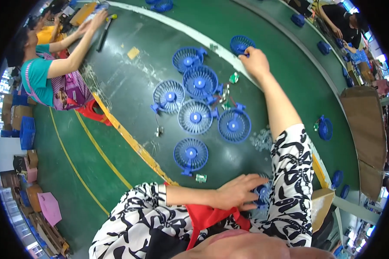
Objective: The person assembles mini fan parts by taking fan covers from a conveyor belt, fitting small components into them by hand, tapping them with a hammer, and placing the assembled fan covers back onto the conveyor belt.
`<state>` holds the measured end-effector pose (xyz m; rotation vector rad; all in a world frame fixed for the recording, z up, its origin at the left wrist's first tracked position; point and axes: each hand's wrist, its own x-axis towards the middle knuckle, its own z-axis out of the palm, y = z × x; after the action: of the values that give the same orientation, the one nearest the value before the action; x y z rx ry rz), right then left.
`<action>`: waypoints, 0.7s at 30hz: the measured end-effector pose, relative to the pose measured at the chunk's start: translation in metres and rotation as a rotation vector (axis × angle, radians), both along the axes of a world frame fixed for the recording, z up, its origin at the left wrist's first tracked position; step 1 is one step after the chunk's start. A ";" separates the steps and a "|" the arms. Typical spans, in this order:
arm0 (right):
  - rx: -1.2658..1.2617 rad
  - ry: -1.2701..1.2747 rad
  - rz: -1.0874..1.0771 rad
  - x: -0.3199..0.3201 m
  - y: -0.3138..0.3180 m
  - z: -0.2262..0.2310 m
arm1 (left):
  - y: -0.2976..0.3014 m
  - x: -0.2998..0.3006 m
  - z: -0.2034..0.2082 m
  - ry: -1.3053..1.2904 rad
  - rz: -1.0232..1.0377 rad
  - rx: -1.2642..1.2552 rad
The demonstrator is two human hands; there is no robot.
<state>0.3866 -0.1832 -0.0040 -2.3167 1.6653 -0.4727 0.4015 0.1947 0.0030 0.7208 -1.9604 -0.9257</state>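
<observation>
On the green bench (129, 82), both hands grip blue fan housings (242, 44).

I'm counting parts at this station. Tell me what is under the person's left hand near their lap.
Under the left hand a blue fan part shows past the fingertips, with clear plastic pieces below it. The hand covers most of the part, so its shape cannot be made out.

I wear a short-sleeved top in a bold black-and-white swirling print, its sleeves ending above my elbows. A red apron strap crosses my chest over a black panel. My forearms, left hand (239, 191) and right hand (256, 61) are bare, without gloves.
</observation>
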 end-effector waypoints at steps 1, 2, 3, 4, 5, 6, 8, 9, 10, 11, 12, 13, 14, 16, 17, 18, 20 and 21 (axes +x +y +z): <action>0.030 -0.047 0.012 -0.009 0.007 0.008 | -0.002 0.002 0.003 0.008 -0.004 0.006; -0.031 -0.084 0.086 -0.016 0.013 0.015 | -0.003 0.003 0.003 0.002 -0.010 0.023; 0.035 -0.144 0.071 -0.026 0.022 0.024 | -0.003 0.002 0.005 0.003 -0.011 0.033; 0.096 -0.212 0.065 -0.032 0.035 0.034 | -0.003 0.003 0.005 -0.005 -0.004 0.039; 0.069 -0.260 0.087 -0.036 0.049 0.040 | -0.004 0.004 0.005 0.001 -0.003 0.043; 0.122 -0.271 0.106 -0.041 0.064 0.049 | -0.004 0.004 0.004 0.001 0.001 0.042; 0.188 -0.324 0.126 -0.049 0.105 0.072 | -0.003 0.004 0.004 0.013 0.005 0.032; 0.156 -0.344 0.180 -0.051 0.122 0.077 | -0.003 0.004 0.005 0.005 0.013 0.015; 0.122 -0.367 0.237 -0.051 0.139 0.084 | -0.001 0.003 0.007 -0.008 0.024 -0.003; 0.032 -0.306 0.342 -0.051 0.155 0.088 | 0.000 0.002 0.007 -0.005 0.034 -0.020; 0.080 -0.241 0.412 -0.046 0.168 0.096 | 0.001 0.002 0.006 -0.004 0.055 -0.048; 0.004 -0.174 0.466 -0.042 0.184 0.099 | 0.002 0.002 0.007 -0.001 0.074 -0.076; -0.241 -0.162 0.521 -0.039 0.197 0.095 | 0.004 0.000 0.007 0.021 0.093 -0.119; -0.224 -0.139 0.479 -0.049 0.228 0.113 | 0.011 -0.001 0.008 0.014 0.100 -0.201; -0.160 -0.195 0.477 -0.055 0.237 0.117 | 0.010 -0.001 0.003 0.008 0.090 -0.251; -0.094 -0.253 0.473 -0.062 0.246 0.120 | 0.009 -0.001 -0.003 -0.004 0.055 -0.274; -0.154 -0.301 0.351 -0.083 0.275 0.132 | 0.012 -0.001 -0.003 -0.055 0.018 -0.315; -0.125 -0.372 0.276 -0.094 0.292 0.136 | 0.014 0.001 -0.004 -0.097 0.025 -0.323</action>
<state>0.2930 0.1083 0.1321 -2.3151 1.1565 -0.9012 0.4020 0.2087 -0.0014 0.6097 -2.1153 -0.5484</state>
